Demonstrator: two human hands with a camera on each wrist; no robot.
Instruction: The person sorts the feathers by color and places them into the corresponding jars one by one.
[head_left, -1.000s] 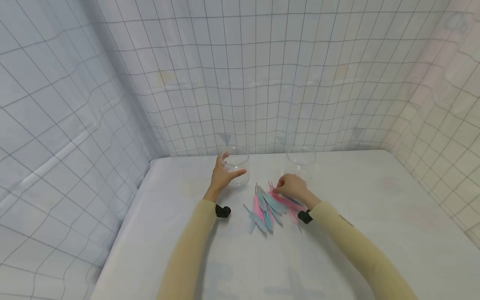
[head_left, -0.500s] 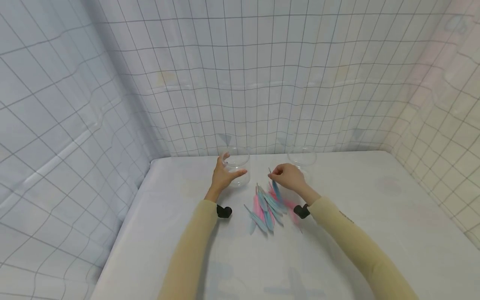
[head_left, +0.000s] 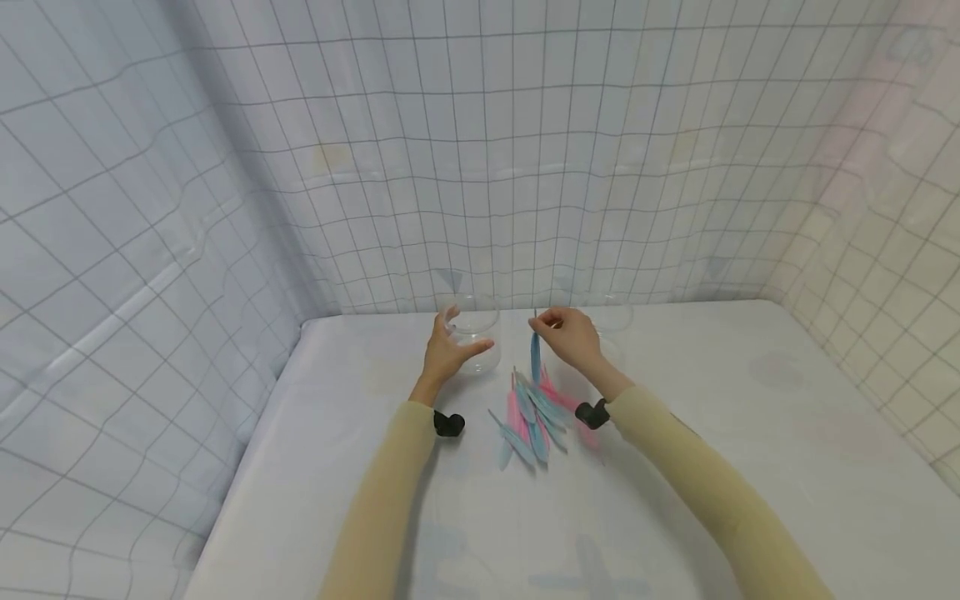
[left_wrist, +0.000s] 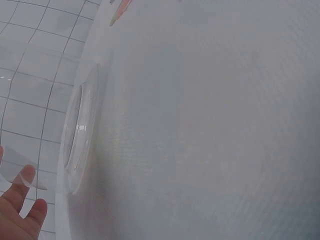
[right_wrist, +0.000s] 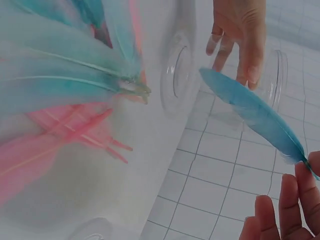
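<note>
On the left, the left hand (head_left: 444,354) is clasping a clear jar (head_left: 483,327), which is standing on the desk (head_left: 300,500). In the middle, blue feathers (head_left: 537,442) and pink feathers (head_left: 513,410) are lying in a loose pile. Above it, a single blue feather (head_left: 536,358) is hanging downward; the right hand (head_left: 572,333) is pinching its quill. A second jar (head_left: 617,321) is standing partly behind this hand. The step in hand seems to be separating one feather; the next move is probably calling for a light pinch.
</note>
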